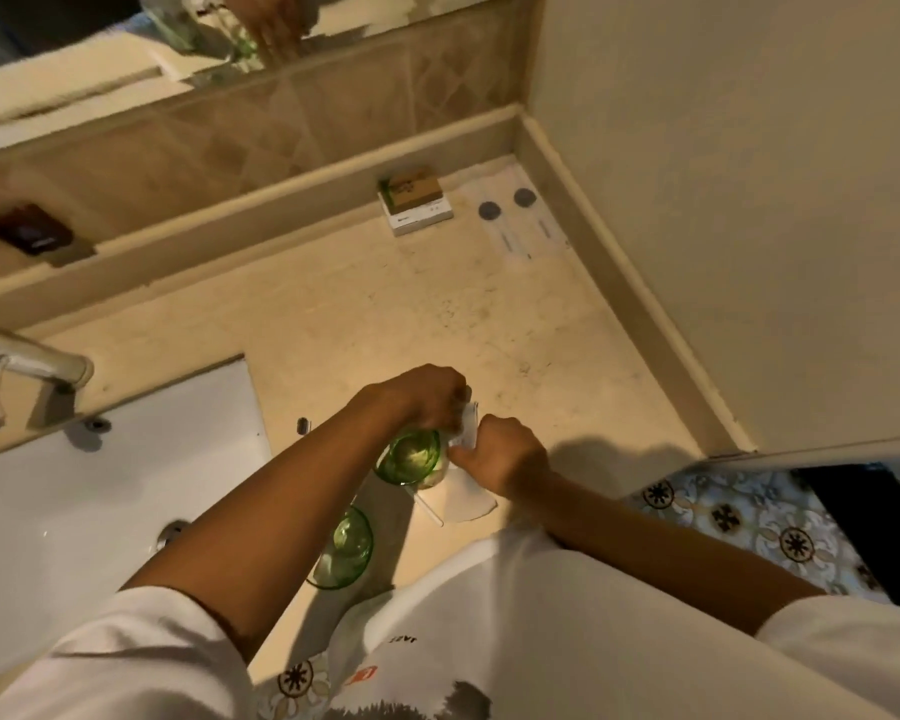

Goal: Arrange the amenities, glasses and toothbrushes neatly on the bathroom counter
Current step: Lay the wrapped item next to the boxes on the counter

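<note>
Two green glasses stand near the counter's front edge: one [410, 456] just under my hands, the other [344, 548] closer to me. My left hand [422, 400] and my right hand [500, 452] meet above the farther glass, both pinching a small white paper item [468, 426]. A white paper coaster [466, 498] lies under and beside that glass. At the back right of the counter sits a stack of small amenity boxes [417, 202], and next to it lie flat white toothbrush packets [515, 215].
A white sink [100, 491] with a chrome tap [27, 361] takes up the left. A mirror and a ledge with a dark object [27, 233] run along the back. A wall closes off the right; patterned floor tiles [759, 517] show beyond the counter's end.
</note>
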Demonstrator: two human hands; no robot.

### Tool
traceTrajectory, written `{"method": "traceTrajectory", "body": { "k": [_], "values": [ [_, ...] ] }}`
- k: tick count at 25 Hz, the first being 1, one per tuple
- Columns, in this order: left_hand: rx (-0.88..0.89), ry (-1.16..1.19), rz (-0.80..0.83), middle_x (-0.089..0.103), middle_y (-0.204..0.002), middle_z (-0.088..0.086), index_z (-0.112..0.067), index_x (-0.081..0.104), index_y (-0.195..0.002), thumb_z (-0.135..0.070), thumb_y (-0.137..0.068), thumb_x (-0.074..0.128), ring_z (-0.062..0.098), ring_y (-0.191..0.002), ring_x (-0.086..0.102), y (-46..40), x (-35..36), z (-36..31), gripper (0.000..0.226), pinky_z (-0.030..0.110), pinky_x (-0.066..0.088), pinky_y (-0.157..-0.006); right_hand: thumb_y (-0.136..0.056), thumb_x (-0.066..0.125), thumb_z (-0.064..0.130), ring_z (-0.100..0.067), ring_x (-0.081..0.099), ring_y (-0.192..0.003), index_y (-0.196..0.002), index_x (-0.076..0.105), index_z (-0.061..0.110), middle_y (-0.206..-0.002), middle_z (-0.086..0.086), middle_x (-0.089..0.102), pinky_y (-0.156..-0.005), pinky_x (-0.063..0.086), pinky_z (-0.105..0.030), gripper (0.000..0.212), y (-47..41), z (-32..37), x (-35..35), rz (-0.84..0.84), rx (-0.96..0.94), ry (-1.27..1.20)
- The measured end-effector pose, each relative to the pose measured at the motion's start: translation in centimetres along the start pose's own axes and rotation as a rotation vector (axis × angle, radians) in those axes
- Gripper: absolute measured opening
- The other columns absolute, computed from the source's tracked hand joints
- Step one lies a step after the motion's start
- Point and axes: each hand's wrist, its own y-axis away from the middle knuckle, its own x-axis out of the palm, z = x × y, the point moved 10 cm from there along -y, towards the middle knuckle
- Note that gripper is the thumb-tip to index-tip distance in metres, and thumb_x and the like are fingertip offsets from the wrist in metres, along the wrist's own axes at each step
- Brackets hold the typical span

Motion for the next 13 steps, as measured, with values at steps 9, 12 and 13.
{"method": "traceTrajectory", "body": {
  "k": [9,12,13],
  "values": [
    [-0.087,0.297,-0.04,0.064,-0.081,0.009,-0.001,0.069,-0.09,-0.024,-0.09,0.065,0.025,-0.078,0.057,-1.8,0.5,2.8,0.023,0.03,0.042,-0.067,-0.081,0.064,0.032,-0.038,0.066,-0.064,-0.08,0.065,-0.002,-0.073,-0.02,0.07,-0.059,0.054,-0.036,0.035,-1.0,0.3,-1.1,-0.274,-0.196,-0.315],
    [-0.167,0.688,-0.144,0.066,-0.077,0.009,-0.002,0.069,-0.089,-0.016,-0.091,0.068,0.021,-0.069,0.061,-1.9,-0.4,4.6,0.014,0.024,0.049,-0.054,-0.079,0.064,0.025,-0.032,0.058,-0.059,-0.076,0.061,-0.002,-0.063,-0.012,0.061,-0.057,0.053,-0.037,0.027,-2.3,1.1,-2.9,-0.294,-0.197,-0.386],
    [-0.202,0.849,-0.186,0.067,-0.08,0.011,-0.002,0.068,-0.093,-0.011,-0.09,0.068,0.021,-0.069,0.063,-1.7,-0.8,5.3,0.009,0.023,0.051,-0.053,-0.078,0.065,0.025,-0.028,0.054,-0.058,-0.075,0.06,-0.001,-0.06,-0.003,0.056,-0.057,0.049,-0.034,0.026,-3.1,1.4,-3.6,-0.299,-0.205,-0.419]
  ]
}}
